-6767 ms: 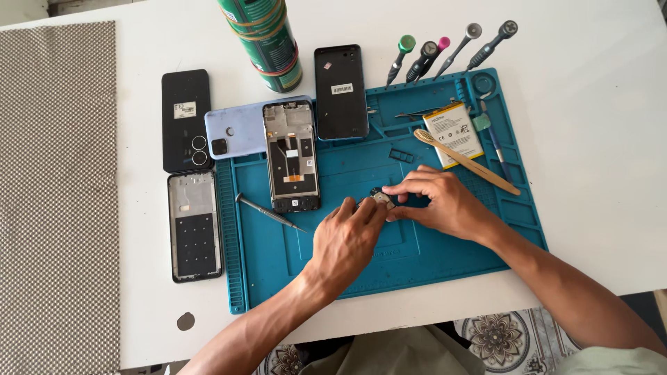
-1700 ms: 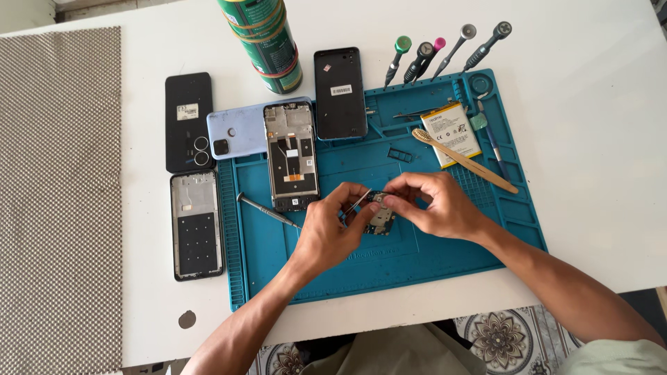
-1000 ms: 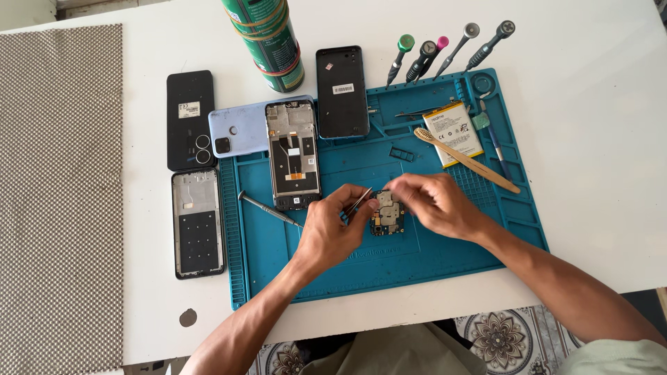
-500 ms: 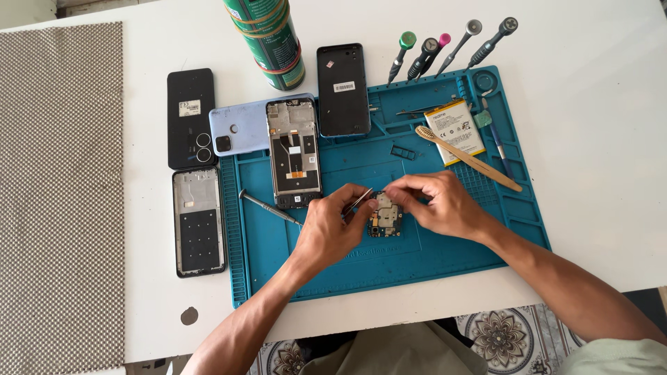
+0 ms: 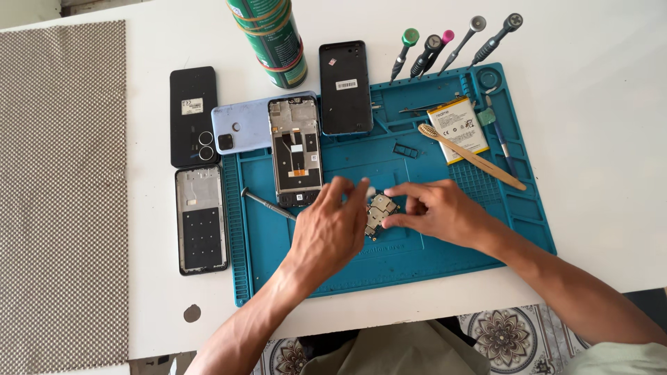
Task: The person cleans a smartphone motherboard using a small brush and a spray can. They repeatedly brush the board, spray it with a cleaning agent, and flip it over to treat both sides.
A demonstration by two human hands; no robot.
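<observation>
The small circuit board (image 5: pixel 380 212) sat on the teal repair mat (image 5: pixel 445 243), pinched at its edge by the right hand (image 5: pixel 438 212); the left hand (image 5: pixel 330 229) held a small white-tipped thing against it. Too much pressure risked flexing or scratching it — or sliding it away. Farther off lay a white-and-yellow labelled battery (image 5: pixel 457 129), then a dark phone back (image 5: pixel 345 87) with white stickers, and a green can (image 5: pixel 272 38).

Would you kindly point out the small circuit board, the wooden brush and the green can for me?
small circuit board (image 5: pixel 379 210): head view, middle of its exposed face.
wooden brush (image 5: pixel 479 161): head view, midway along its handle.
green can (image 5: pixel 272 38): head view, on its side wall.
</observation>
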